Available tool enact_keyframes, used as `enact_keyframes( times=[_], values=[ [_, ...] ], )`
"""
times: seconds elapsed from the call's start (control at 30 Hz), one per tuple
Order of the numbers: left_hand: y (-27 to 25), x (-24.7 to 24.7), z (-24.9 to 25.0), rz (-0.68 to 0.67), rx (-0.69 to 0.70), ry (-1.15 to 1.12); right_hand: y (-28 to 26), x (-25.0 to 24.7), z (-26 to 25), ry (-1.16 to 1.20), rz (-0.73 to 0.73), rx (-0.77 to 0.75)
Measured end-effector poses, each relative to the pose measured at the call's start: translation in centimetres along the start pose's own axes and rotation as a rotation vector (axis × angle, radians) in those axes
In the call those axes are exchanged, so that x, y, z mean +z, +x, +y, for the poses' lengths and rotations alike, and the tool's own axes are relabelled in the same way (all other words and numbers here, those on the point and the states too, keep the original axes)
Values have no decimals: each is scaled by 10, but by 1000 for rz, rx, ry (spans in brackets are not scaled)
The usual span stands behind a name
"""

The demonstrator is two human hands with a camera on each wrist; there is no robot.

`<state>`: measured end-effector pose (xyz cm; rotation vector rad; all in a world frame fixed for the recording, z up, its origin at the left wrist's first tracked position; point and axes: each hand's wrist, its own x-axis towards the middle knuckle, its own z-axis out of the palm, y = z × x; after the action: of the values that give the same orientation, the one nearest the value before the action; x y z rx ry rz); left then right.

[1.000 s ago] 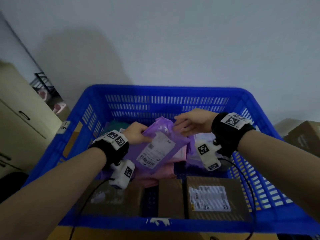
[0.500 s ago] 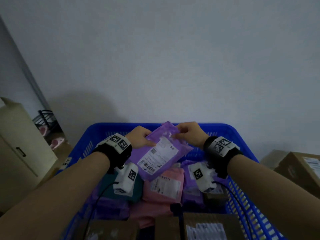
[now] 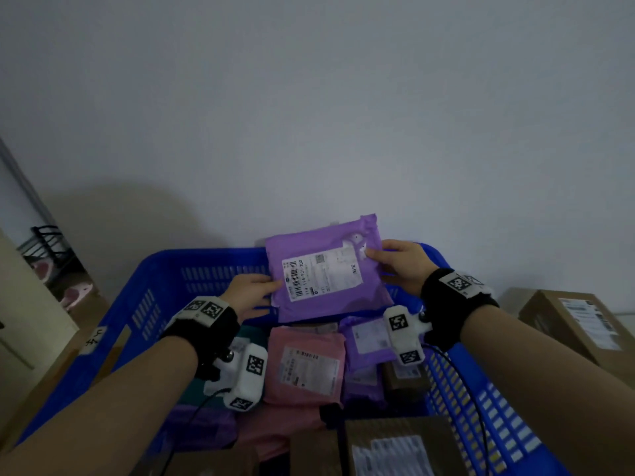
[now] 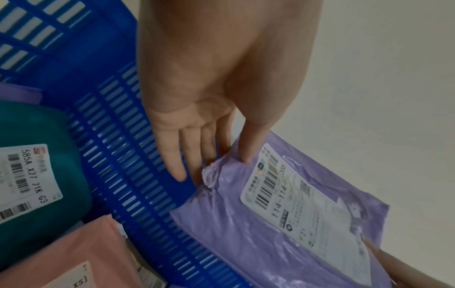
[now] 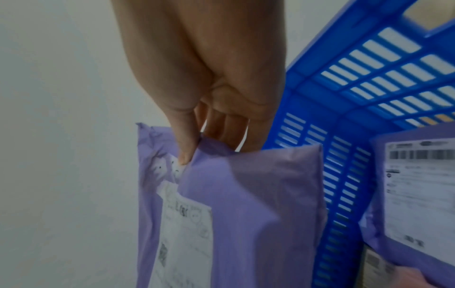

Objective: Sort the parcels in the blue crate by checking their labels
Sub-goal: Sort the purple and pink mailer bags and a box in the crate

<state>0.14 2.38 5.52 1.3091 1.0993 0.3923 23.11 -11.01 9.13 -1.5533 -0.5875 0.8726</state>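
Note:
I hold a purple parcel point(image 3: 326, 269) up above the far end of the blue crate point(image 3: 137, 321), its white label with a barcode facing me. My left hand point(image 3: 264, 292) pinches its left edge, and in the left wrist view the thumb lies on the front of the purple parcel point(image 4: 246, 233) while the fingers point(image 4: 172, 165) reach behind. My right hand point(image 3: 379, 262) pinches the top right corner. The right wrist view shows that thumb pressed on the purple parcel point(image 5: 246, 214) with the fingers behind it.
In the crate lie a pink parcel point(image 3: 305, 365), a smaller purple parcel point(image 3: 366, 338), a teal parcel point(image 4: 37, 175) and cardboard boxes point(image 3: 395, 444) at the near end. A cardboard box point(image 3: 577, 324) stands outside on the right, a beige cabinet point(image 3: 20, 304) on the left.
Both hands have lifted the purple parcel higher out of the crate and turned it, so its label now lies sideways and faces me squarely. The head view has tilted up.

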Motion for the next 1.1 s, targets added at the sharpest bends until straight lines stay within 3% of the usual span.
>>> enact_keyframes(
  times=[0.2,0.53,0.73,0.93,1.1],
  values=[
    [1,16,-9,-64,-21,0,4,-14,21,-130,150,101],
    [14,39,-48,-212,-127,130,-32,-42,52,-463,-117,331],
    [10,64,-82,-391,-176,183,-44,-61,90,-562,-73,486],
    [14,80,-121,-435,-260,255,-49,-68,125,-644,-89,704],
    [12,92,-147,-545,-388,315,-50,-67,142,-866,-182,820]
  ],
)
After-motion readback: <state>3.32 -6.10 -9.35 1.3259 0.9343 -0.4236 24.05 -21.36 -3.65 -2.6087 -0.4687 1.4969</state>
